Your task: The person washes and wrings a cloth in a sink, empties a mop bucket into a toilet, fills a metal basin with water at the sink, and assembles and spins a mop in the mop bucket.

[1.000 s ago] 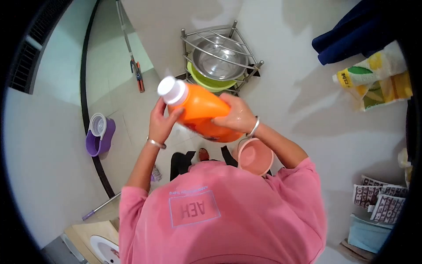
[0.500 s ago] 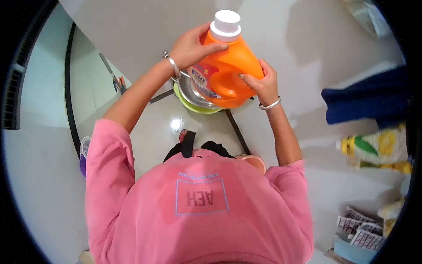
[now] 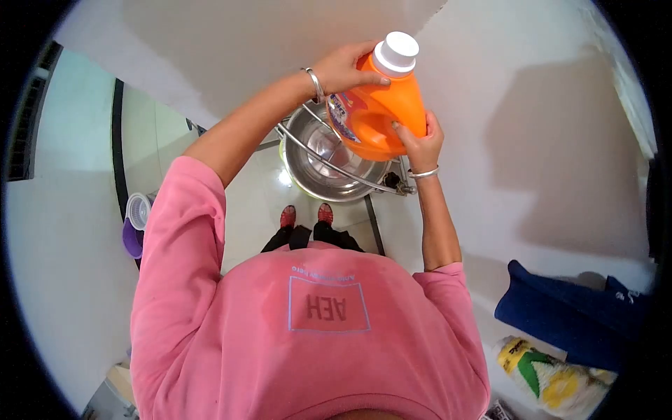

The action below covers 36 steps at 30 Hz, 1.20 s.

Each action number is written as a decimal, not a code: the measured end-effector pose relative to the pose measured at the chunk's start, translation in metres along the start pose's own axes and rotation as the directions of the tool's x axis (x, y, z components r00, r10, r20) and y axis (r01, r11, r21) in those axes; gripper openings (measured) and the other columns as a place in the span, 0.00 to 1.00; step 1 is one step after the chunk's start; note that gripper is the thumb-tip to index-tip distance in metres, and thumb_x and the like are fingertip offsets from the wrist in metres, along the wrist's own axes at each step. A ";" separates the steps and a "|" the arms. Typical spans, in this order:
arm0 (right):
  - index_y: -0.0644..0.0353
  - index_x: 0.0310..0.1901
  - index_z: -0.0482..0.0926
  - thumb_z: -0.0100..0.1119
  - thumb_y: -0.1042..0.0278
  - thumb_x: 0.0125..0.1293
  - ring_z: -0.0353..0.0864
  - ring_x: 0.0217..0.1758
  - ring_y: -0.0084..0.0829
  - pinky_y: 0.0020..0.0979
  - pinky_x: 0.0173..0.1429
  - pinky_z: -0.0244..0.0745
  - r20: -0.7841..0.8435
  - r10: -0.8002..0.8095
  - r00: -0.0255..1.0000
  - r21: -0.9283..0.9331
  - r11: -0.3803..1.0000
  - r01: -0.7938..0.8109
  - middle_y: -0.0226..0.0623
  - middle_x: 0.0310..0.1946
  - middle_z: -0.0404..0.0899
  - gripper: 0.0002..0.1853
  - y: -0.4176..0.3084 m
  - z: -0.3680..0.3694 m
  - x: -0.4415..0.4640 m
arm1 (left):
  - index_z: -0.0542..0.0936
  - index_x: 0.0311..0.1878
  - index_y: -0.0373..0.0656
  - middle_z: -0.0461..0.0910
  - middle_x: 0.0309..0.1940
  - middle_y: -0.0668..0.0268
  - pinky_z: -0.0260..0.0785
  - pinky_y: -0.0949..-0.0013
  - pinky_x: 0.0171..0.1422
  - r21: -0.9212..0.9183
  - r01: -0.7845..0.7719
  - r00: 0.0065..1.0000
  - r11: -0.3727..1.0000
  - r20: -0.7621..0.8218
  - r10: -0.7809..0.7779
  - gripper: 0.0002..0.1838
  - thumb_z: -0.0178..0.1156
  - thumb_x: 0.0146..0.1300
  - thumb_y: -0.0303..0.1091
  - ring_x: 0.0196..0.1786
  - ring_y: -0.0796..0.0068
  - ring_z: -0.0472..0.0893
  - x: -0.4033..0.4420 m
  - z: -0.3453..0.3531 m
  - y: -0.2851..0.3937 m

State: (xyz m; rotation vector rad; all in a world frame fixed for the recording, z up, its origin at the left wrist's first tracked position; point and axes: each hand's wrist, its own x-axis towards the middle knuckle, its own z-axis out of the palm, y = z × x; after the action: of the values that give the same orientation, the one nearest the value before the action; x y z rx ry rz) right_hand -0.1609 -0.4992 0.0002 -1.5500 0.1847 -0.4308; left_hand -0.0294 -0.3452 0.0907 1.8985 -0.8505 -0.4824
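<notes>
A large orange bottle (image 3: 400,98) with a white cap (image 3: 400,49) is held up by both hands, its cap toward the top of the view. My left hand (image 3: 346,70) is wrapped round the neck, with the thumb across the front just below the cap. Lower down on the right side, my right hand (image 3: 422,142) grips the handle, its thumb showing. Part of a printed label (image 3: 343,115) faces left. Behind and below the bottle, a steel basin (image 3: 318,178) sits in a metal corner rack (image 3: 301,143).
A purple bucket (image 3: 131,239) with a white basket (image 3: 138,210) stands on the floor at the left. Dark blue cloth (image 3: 560,311) hangs at the right above a yellow and white packet (image 3: 549,378). Walls rise behind the rack.
The bottle went from tilted with its cap to the left to nearly upright, and moved up and right with both hands. The view shifted closer to the rack; the pink bucket has left view.
</notes>
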 end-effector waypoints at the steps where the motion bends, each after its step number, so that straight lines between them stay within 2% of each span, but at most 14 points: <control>1: 0.65 0.32 0.72 0.63 0.73 0.44 0.71 0.31 0.19 0.22 0.36 0.68 0.003 0.001 1.000 -0.005 1.000 -0.001 0.30 0.27 0.73 0.13 -0.003 0.000 0.000 | 0.67 0.56 0.41 0.74 0.46 0.59 0.64 0.69 0.55 0.006 -0.011 1.000 1.000 0.003 0.011 0.33 0.65 0.47 0.41 0.49 0.68 0.73 0.001 -0.001 -0.003; 5: 0.65 0.33 0.72 0.63 0.73 0.44 0.71 0.31 0.19 0.22 0.36 0.68 -0.015 -0.023 1.000 0.021 1.000 0.024 0.30 0.27 0.73 0.14 -0.004 0.003 -0.001 | 0.67 0.56 0.41 0.74 0.46 0.58 0.64 0.69 0.55 0.054 -0.024 1.000 0.998 0.017 0.023 0.33 0.65 0.46 0.41 0.49 0.66 0.74 0.002 -0.004 0.000; 8: 0.65 0.33 0.71 0.64 0.73 0.45 0.71 0.31 0.19 0.23 0.36 0.68 -0.034 -0.020 0.999 0.016 1.000 0.020 0.31 0.28 0.73 0.14 -0.002 0.005 0.000 | 0.67 0.56 0.41 0.74 0.46 0.57 0.64 0.69 0.55 0.018 -0.035 0.999 0.999 0.011 0.035 0.33 0.65 0.46 0.40 0.49 0.65 0.74 0.008 -0.005 -0.009; 11: 0.65 0.33 0.71 0.64 0.73 0.44 0.71 0.30 0.20 0.23 0.36 0.68 -0.069 -0.050 0.996 0.001 0.999 0.050 0.31 0.28 0.74 0.14 -0.004 0.012 0.004 | 0.64 0.58 0.39 0.72 0.50 0.60 0.62 0.69 0.58 0.048 0.015 0.997 0.999 0.081 -0.019 0.33 0.65 0.48 0.37 0.53 0.70 0.70 0.011 -0.010 -0.006; 14: 0.65 0.32 0.71 0.65 0.72 0.44 0.71 0.30 0.21 0.23 0.36 0.68 -0.103 -0.046 0.994 -0.021 0.999 0.044 0.31 0.28 0.74 0.14 0.008 0.015 0.004 | 0.64 0.58 0.39 0.71 0.51 0.59 0.61 0.68 0.59 -0.018 0.039 0.996 0.999 0.078 -0.037 0.34 0.65 0.48 0.38 0.54 0.68 0.70 0.014 -0.009 -0.014; 16: 0.65 0.31 0.71 0.65 0.72 0.44 0.71 0.30 0.21 0.23 0.36 0.68 -0.116 -0.047 0.992 -0.073 0.997 0.038 0.32 0.28 0.74 0.14 0.016 0.014 0.004 | 0.63 0.58 0.39 0.71 0.51 0.59 0.61 0.68 0.60 0.033 0.000 0.995 0.999 0.101 -0.003 0.34 0.65 0.48 0.38 0.54 0.67 0.70 0.019 -0.010 -0.015; 20: 0.65 0.30 0.71 0.65 0.72 0.44 0.71 0.30 0.21 0.24 0.36 0.68 -0.179 -0.002 0.984 -0.061 0.998 -0.009 0.32 0.27 0.73 0.14 0.019 0.015 -0.004 | 0.63 0.59 0.39 0.71 0.50 0.58 0.60 0.68 0.60 0.139 -0.036 0.990 0.990 0.140 0.016 0.35 0.65 0.48 0.37 0.54 0.65 0.70 0.024 -0.003 -0.020; 23: 0.64 0.31 0.70 0.66 0.72 0.43 0.71 0.31 0.21 0.24 0.37 0.68 -0.237 0.023 0.971 -0.038 0.999 -0.033 0.32 0.27 0.73 0.15 0.030 0.016 -0.012 | 0.63 0.58 0.39 0.71 0.51 0.58 0.60 0.68 0.60 0.143 -0.050 0.981 0.988 0.194 0.022 0.35 0.65 0.47 0.37 0.54 0.66 0.70 0.027 0.001 -0.014; 25: 0.64 0.32 0.70 0.66 0.71 0.43 0.71 0.32 0.21 0.24 0.37 0.68 -0.261 0.059 0.964 0.040 0.998 -0.050 0.32 0.28 0.73 0.16 0.037 0.019 -0.016 | 0.63 0.58 0.39 0.70 0.51 0.58 0.60 0.68 0.60 0.072 -0.049 0.976 0.996 0.214 0.032 0.35 0.65 0.47 0.38 0.55 0.65 0.70 0.031 0.004 -0.026; 29: 0.64 0.34 0.70 0.67 0.69 0.43 0.72 0.33 0.23 0.25 0.39 0.69 -0.234 0.058 0.970 -0.047 0.996 -0.071 0.34 0.30 0.73 0.18 0.050 0.014 -0.014 | 0.62 0.58 0.39 0.69 0.52 0.57 0.59 0.67 0.61 0.016 -0.053 0.969 0.998 0.242 0.048 0.36 0.65 0.47 0.39 0.55 0.63 0.69 0.037 0.007 -0.037; 32: 0.64 0.35 0.70 0.67 0.68 0.45 0.73 0.34 0.24 0.26 0.40 0.69 -0.190 0.031 0.981 -0.134 0.989 -0.057 0.34 0.30 0.74 0.18 0.055 0.011 -0.003 | 0.60 0.60 0.39 0.69 0.52 0.55 0.59 0.65 0.61 0.215 -0.138 0.978 0.967 0.185 0.098 0.36 0.64 0.48 0.38 0.56 0.61 0.68 0.040 0.004 -0.039; 35: 0.65 0.40 0.68 0.66 0.69 0.46 0.73 0.36 0.25 0.26 0.42 0.69 -0.118 0.059 0.991 -0.176 0.981 -0.079 0.35 0.33 0.73 0.20 0.046 0.015 0.004 | 0.60 0.60 0.39 0.67 0.54 0.54 0.58 0.64 0.62 0.256 -0.174 0.985 0.951 0.053 0.165 0.35 0.62 0.50 0.39 0.58 0.60 0.67 0.023 -0.006 -0.049; 36: 0.64 0.42 0.67 0.65 0.69 0.47 0.72 0.37 0.25 0.27 0.43 0.69 -0.103 0.056 0.993 -0.184 0.980 -0.074 0.35 0.34 0.73 0.22 0.043 0.016 0.002 | 0.60 0.60 0.39 0.67 0.54 0.53 0.58 0.64 0.61 0.266 -0.103 0.994 0.958 0.008 0.105 0.35 0.62 0.50 0.40 0.58 0.59 0.66 0.007 -0.014 -0.040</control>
State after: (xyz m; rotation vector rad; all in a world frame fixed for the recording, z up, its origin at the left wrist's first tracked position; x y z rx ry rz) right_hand -0.1462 -0.4866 -0.0417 -1.7038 0.3595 -0.4472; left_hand -0.0014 -0.3304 0.0614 2.0843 -1.0485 -0.3088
